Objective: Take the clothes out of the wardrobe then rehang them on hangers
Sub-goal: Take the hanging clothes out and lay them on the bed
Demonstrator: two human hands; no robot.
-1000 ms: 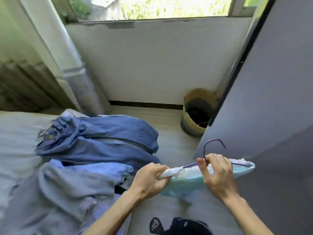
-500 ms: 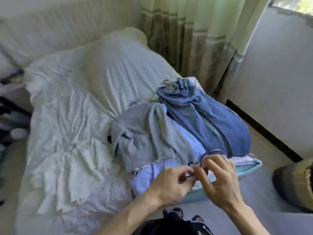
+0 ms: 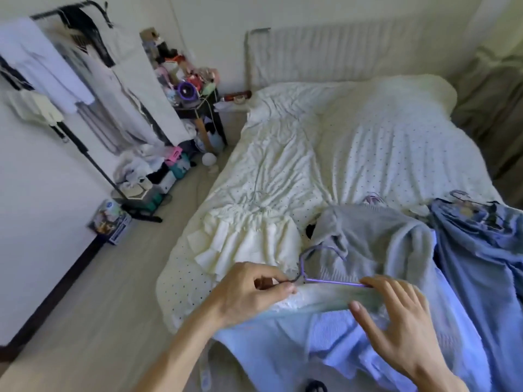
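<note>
Bed (image 3: pixel 339 154) w/ white dotted cover is filling the frame from centre out to 3 o'clock, headboard (image 3: pixel 325 52) sitting at 12. Clothes rack (image 3: pixel 70 80) is standing at 10 o'clock against the wall, w/ pale garments hanging on it.

Blue denim piece (image 3: pixel 481 273) is lying crumpled at 4 o'clock, on the bed's near corner. Light-blue garment (image 3: pixel 283 352) is draping over the bed edge at 6 o'clock and running under the other clothes. Grey knit (image 3: pixel 382 244) is lying on top of it at 4 o'clock, btwn the denim and a cream ruffled piece (image 3: pixel 249 241). The cream piece is spreading out just below centre.

Cluttered shelf unit (image 3: pixel 192 89) is standing at 11 o'clock, btwn rack and bed.

Mint garment (image 3: pixel 325 298) w/ lace trim is hanging folded on the hanger at 5–6 o'clock, just over the pile. Can't tell if it's touching the clothes below.

Left hand (image 3: pixel 249 290) is at 6 o'clock, thumb + index pinching the hanger at the base of its hook, other fingers curling in. Right hand (image 3: pixel 396 315) is at 5 o'clock, fingertips sitting on the far end of the hanger's bar and thumb going under, so it's clamping the mint garment against the bar.

Purple hanger (image 3: pixel 334 282) is running btwn the two hands, approx level, hook pointing up toward 12.

Small printed box (image 3: pixel 109 222) is sitting on the floor at 8 o'clock, near the rack's foot.
</note>
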